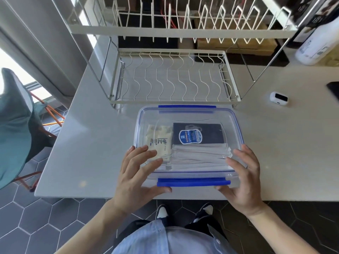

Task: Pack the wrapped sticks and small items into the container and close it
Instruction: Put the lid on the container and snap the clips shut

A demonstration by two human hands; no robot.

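A clear plastic container [236,125] with a clear lid and blue latches sits near the table's front edge. Through the lid I see white wrapped sticks [200,154], a cream "Mini" packet [161,142] and a dark packet with a blue label [198,133]. The lid lies on top of the box. The near blue latch [193,182] stands out at the front. My left hand [139,173] rests flat on the lid's near left corner, thumb under the rim. My right hand [242,176] presses the near right corner, thumb by the latch.
A white wire dish rack [172,77] stands just behind the container. A small white device [278,98] and a dark object [333,88] lie at the right. A white bottle [311,46] is at the far right. A teal plush on a chair [14,125] is at the left.
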